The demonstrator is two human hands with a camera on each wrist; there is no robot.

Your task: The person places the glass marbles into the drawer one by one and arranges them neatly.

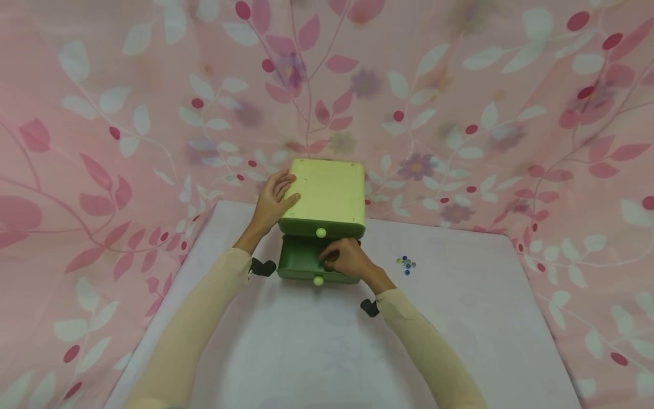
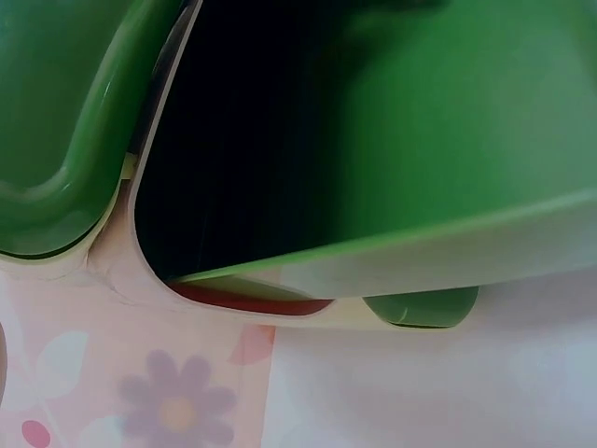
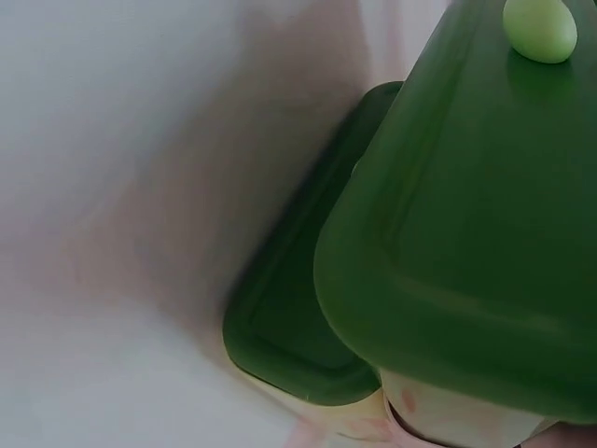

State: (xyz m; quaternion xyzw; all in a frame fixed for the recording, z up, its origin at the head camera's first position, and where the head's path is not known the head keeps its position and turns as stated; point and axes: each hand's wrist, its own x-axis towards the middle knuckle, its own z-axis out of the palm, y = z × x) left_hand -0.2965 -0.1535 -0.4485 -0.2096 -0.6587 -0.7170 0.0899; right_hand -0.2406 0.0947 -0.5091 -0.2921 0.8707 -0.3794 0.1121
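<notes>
A small drawer box (image 1: 329, 193) with a pale yellow-green top stands at the far edge of the table. My left hand (image 1: 276, 199) rests flat on the box's left top edge, fingers straight. The upper green drawer is pushed in, its light knob (image 1: 321, 232) facing me. The lower green drawer (image 1: 293, 260) is pulled out. My right hand (image 1: 343, 258) reaches into it with curled fingers; what they touch is hidden. The left wrist view shows a green drawer wall (image 2: 448, 121) beside a dark cavity. In the right wrist view a green drawer front (image 3: 466, 233) carries a light knob (image 3: 539, 28).
A small cluster of coloured glass beads (image 1: 406, 264) lies on the pale table (image 1: 460, 318), right of the box. A pink cloth printed with leaves and flowers (image 1: 460, 113) hangs behind and at both sides. Black wrist mounts (image 1: 263, 267) sit on both sleeves.
</notes>
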